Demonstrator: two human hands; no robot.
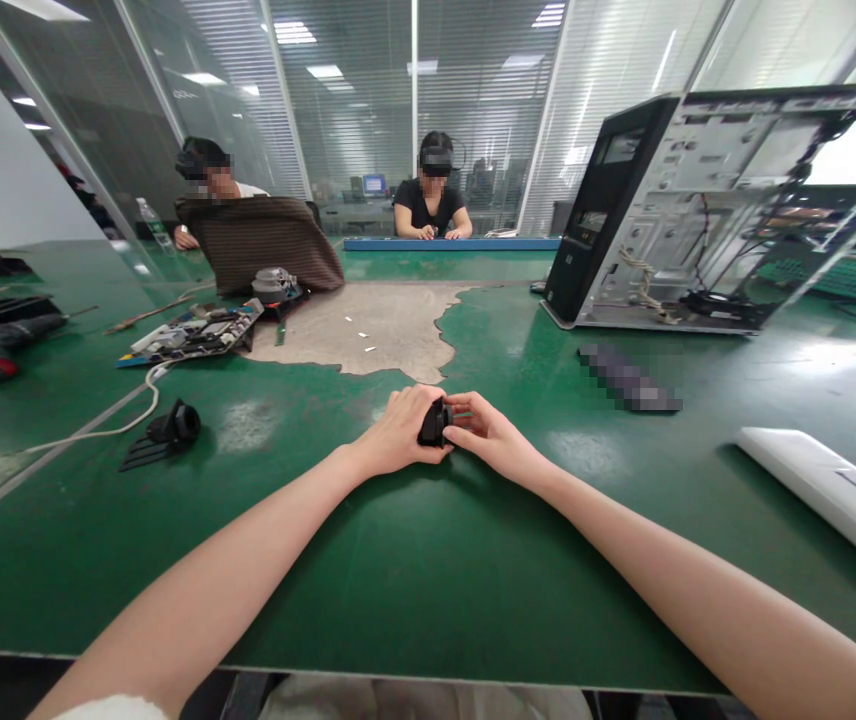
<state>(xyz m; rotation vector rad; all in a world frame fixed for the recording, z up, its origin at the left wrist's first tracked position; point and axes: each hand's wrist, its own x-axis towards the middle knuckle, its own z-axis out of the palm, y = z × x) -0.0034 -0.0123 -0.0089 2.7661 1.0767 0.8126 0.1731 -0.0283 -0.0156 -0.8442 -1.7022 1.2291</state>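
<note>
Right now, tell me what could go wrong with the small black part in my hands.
The left hand and right hand squeeze the small black part from opposite sides; if it gives, it may pop loose across the green table.
The left hand covers most of it, so skin could get pinched.

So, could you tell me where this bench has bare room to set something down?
Bare mat lies between the right hand and the white bar, and between the left hand and the black fitting. Crowded around the circuit board and beside the computer case.

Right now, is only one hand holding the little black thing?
No, both the left hand and right hand hold the small black part.
</note>
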